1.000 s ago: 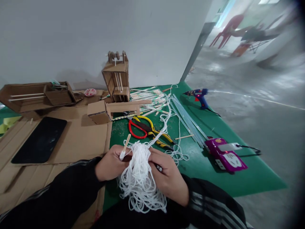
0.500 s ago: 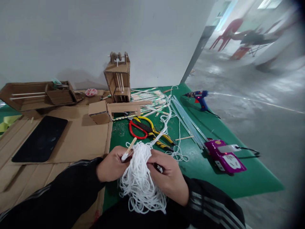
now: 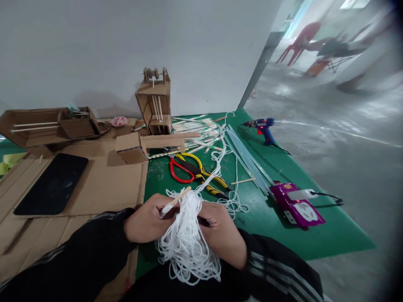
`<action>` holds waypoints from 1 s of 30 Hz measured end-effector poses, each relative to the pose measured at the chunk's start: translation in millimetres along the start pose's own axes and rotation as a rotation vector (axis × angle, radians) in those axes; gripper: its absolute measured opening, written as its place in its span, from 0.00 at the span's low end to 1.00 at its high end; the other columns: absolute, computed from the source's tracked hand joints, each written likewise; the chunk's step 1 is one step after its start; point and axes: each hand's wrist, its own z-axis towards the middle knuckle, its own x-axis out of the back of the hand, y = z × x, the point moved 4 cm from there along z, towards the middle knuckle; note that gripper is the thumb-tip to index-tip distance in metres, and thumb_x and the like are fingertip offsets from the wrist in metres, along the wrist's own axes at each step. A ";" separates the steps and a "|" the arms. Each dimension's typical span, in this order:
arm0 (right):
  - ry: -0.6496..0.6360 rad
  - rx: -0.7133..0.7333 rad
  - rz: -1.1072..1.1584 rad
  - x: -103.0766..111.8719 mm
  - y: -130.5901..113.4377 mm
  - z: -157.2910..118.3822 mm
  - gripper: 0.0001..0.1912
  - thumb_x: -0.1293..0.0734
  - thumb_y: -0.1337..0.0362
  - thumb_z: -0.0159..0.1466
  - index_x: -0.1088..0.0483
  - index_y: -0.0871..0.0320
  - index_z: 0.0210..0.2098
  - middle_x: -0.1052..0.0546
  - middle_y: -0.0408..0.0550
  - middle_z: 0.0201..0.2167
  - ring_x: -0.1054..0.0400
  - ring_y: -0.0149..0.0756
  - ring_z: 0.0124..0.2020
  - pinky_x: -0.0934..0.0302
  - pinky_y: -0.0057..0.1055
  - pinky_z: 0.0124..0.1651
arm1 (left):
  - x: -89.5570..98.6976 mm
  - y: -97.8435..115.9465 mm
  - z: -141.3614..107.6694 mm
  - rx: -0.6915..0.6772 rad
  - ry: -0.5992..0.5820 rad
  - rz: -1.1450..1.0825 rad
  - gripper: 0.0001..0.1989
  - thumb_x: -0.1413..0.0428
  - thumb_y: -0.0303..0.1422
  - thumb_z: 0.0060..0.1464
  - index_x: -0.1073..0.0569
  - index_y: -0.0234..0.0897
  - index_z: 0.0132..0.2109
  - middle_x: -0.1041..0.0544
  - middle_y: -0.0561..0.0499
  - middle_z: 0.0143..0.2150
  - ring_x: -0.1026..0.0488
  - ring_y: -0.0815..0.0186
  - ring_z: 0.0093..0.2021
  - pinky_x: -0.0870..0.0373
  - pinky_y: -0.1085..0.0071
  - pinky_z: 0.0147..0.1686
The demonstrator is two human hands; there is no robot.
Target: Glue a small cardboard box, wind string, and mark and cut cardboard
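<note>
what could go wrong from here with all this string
The loose loops of white string hanging between the left hand and right hand might tangle into knots. Trailing strands cross the yellow-and-black handles and could snag there. The blue glue gun shows a red light, so it may be hot if touched.

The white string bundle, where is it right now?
In the head view, the white string bundle is low at centre, between the left hand and the right hand, below the red tool handle.
</note>
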 end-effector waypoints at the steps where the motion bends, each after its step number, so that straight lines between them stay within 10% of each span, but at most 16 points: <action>1: 0.005 -0.021 -0.001 -0.6 1.6 -1.3 0.09 0.33 0.72 0.58 0.25 0.61 0.22 0.27 0.42 0.22 0.36 0.27 0.24 0.43 0.23 0.31 | 0.7 2.8 -0.4 -0.013 -0.019 -0.026 0.14 0.42 0.39 0.56 0.25 0.32 0.28 0.33 0.53 0.24 0.36 0.67 0.28 0.38 0.73 0.30; 11: 0.053 -0.009 0.181 -0.4 1.9 -5.4 0.20 0.30 0.56 0.61 0.25 0.62 0.17 0.34 0.42 0.15 0.42 0.27 0.19 0.44 0.24 0.23 | 0.0 5.8 -9.3 0.050 -0.011 -0.180 0.22 0.52 0.47 0.61 0.26 0.34 0.30 0.37 0.56 0.21 0.45 0.74 0.18 0.49 0.76 0.18; 20: 0.061 0.123 0.440 1.7 -12.4 -2.3 0.15 0.29 0.61 0.60 0.21 0.53 0.47 0.18 0.51 0.33 0.24 0.39 0.34 0.31 0.30 0.40 | 7.9 -6.5 -13.4 0.037 0.109 -0.402 0.21 0.51 0.46 0.60 0.22 0.34 0.42 0.29 0.53 0.20 0.44 0.75 0.14 0.50 0.77 0.15; 30: 0.128 0.086 0.316 6.7 -14.5 2.2 0.13 0.24 0.56 0.53 0.18 0.54 0.37 0.21 0.45 0.23 0.29 0.34 0.22 0.35 0.23 0.28 | 23.6 21.6 -16.9 -0.056 0.404 -0.593 0.14 0.47 0.41 0.60 0.33 0.38 0.29 0.32 0.58 0.25 0.48 0.79 0.12 0.49 0.82 0.10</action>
